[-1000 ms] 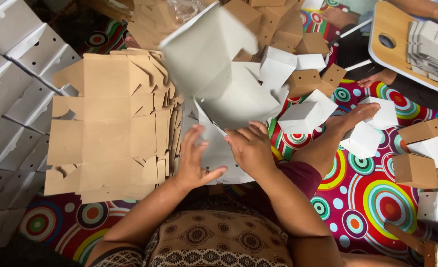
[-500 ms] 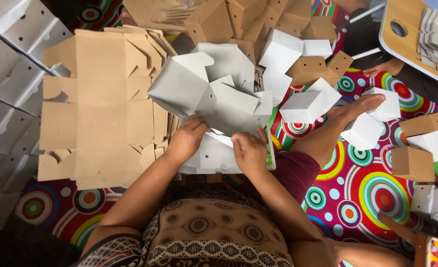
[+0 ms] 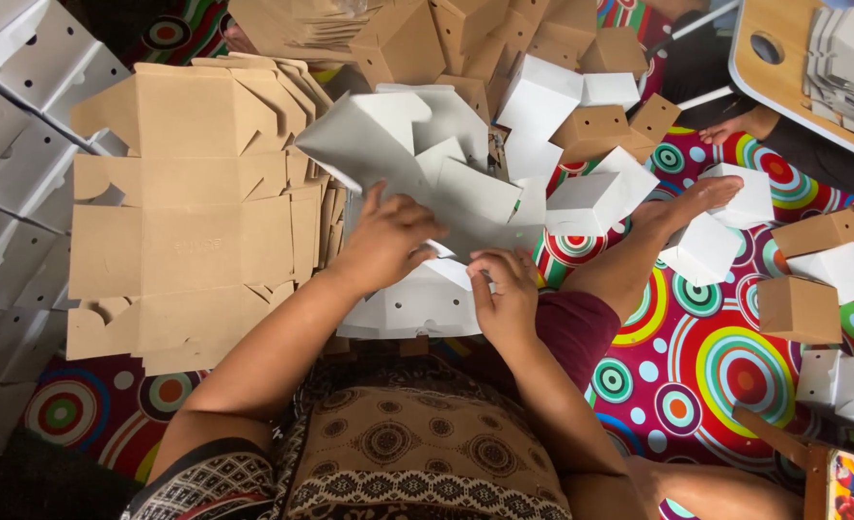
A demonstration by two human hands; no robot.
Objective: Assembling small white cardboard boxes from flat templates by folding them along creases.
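Folding a white cardboard blank (image 3: pixel 446 183) at the centre of the frame, the person works with both hands over the lap. Left hand (image 3: pixel 385 239): closed on the near edge of the blank, fingers curled over the panel, thumb hidden beneath. Right hand (image 3: pixel 506 297): pressed on a lower flap just right of centre, fingers bent down onto the card; whether it grips or only pushes cannot be told. The hands sit close together but do not touch.

Compared with the earlier views, the blank has come down from a raised, spread position and its panels now stand up and overlap, so the sheet reads as partly formed rather than flat; the hands have moved inward and nearer to each other. By this judgement the folding is under way and not finished, since flaps still splay at the upper left of the blank.

Beneath it lies a pile of flat white blanks (image 3: pixel 412 308). A stack of flat brown blanks (image 3: pixel 171 241) fills the left of the frame. Finished white and brown boxes (image 3: pixel 591 197) scatter across the upper right on a mat with coloured circles (image 3: pixel 725 366). A bare foot (image 3: pixel 701 197) rests among them.
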